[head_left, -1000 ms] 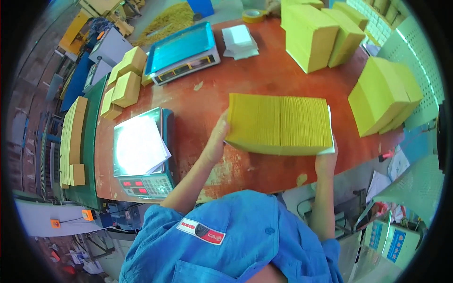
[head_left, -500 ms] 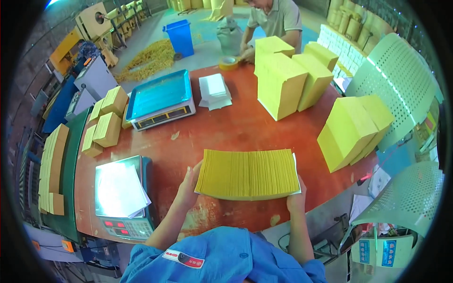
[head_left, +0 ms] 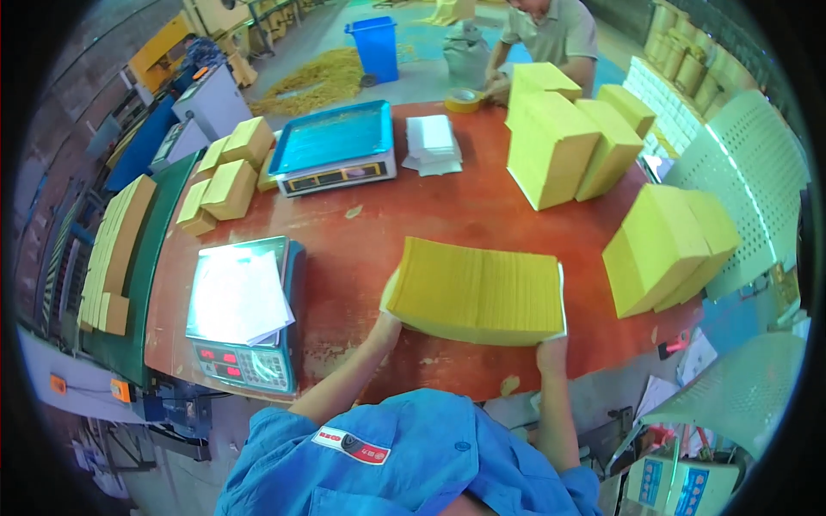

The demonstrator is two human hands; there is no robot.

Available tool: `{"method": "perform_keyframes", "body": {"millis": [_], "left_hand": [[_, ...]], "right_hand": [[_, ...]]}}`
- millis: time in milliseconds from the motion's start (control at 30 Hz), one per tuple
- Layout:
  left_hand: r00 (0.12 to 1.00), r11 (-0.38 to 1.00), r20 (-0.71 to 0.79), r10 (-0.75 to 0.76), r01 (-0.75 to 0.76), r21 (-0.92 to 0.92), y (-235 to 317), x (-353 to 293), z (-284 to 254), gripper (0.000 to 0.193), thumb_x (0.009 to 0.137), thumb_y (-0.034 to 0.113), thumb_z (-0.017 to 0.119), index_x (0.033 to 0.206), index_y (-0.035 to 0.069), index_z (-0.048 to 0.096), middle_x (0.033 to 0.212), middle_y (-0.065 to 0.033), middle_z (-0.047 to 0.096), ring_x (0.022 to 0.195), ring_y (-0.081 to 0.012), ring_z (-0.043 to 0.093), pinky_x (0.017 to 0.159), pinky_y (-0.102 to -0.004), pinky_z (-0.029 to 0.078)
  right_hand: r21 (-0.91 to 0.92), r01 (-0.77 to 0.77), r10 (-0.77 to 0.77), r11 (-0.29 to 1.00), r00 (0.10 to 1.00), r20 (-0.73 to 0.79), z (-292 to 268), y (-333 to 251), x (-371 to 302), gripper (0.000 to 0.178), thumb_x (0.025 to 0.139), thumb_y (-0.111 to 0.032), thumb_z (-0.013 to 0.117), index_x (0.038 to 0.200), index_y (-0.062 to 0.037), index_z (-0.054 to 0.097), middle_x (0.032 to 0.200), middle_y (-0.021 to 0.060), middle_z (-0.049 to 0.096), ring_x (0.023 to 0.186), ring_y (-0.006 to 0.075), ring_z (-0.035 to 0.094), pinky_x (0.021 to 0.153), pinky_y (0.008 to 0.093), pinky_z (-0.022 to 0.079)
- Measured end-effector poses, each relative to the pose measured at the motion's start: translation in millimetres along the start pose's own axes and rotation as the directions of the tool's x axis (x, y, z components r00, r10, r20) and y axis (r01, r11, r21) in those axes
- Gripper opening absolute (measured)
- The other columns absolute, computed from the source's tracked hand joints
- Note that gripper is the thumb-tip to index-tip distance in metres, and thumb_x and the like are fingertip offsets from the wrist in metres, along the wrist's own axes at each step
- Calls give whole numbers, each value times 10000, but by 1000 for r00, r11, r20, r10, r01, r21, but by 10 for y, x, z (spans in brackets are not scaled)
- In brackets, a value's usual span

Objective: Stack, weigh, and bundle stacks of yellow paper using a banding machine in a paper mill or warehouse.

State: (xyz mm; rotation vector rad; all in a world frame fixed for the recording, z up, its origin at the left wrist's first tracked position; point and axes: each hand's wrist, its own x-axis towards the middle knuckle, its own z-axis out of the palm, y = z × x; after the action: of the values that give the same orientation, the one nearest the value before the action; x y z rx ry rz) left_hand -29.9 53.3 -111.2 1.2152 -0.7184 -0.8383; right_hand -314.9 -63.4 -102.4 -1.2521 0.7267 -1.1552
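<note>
A long block of tightly packed yellow-brown paper pieces (head_left: 475,291), seen edge-on, is held over the near part of the red table (head_left: 344,258). White sheets show at its ends, most clearly along the right end. My left hand (head_left: 391,297) presses against the left end, with its fingers partly hidden behind the block. My right hand (head_left: 552,353) grips the lower right corner, its fingertips mostly out of sight. The block slants, its left end farther up in view than its right. Left of my left forearm stands a digital scale (head_left: 284,370) with white sheets (head_left: 249,292) on its plate.
Tall yellow paper stacks (head_left: 551,146) stand at the back right, and more yellow stacks (head_left: 658,249) at the right edge. A second scale (head_left: 335,138), white sheets (head_left: 433,142) and small tan bundles (head_left: 231,189) lie farther back. Across the table, a person works beside a tape roll (head_left: 465,101).
The whole view has shifted, so the table and its things sit farther right and up. The block, still between my hands, has tilted, its right end now lower than its left.
</note>
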Motion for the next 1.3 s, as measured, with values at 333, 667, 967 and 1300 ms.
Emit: {"method": "perform_keyframes", "body": {"millis": [333,667,967,1300], "left_hand": [[978,969,92,-187,168,181,619,-138,-313,458,953,303,488,1264,-31,522,1255,-113,559,1106,-190,544,904,-327,463],[665,785,439,-604,402,472,420,-853,-346,435,985,238,462,1334,-21,464,1334,-116,504,1208,-231,472,1014,-358,399],[222,794,763,-607,212,570,168,-2310,1769,556,985,390,455,1361,-20,446,1297,-101,538,1158,-207,515,954,-340,436],[-88,575,592,-801,159,802,-782,-4821,3540,540,959,433,450,1313,26,489,1225,-93,562,1074,-184,560,883,-316,465]], "right_hand": [[-124,-177,177,976,984,-13,236,-692,-327,377,970,-123,404,1306,17,502,1204,61,591,1117,154,530,967,280,403],[-227,-380,313,897,907,-282,-232,-1325,-2258,334,984,-147,467,1284,-29,553,1158,30,628,1046,121,553,916,280,442],[13,-423,279,906,574,-770,-859,-1397,-4640,333,926,-141,492,1229,-59,602,1100,59,664,1017,145,586,905,284,448],[179,-422,305,889,252,-918,-2425,-1821,-7224,375,922,-238,464,1178,-20,630,1074,82,664,1005,163,589,876,304,453]]}}
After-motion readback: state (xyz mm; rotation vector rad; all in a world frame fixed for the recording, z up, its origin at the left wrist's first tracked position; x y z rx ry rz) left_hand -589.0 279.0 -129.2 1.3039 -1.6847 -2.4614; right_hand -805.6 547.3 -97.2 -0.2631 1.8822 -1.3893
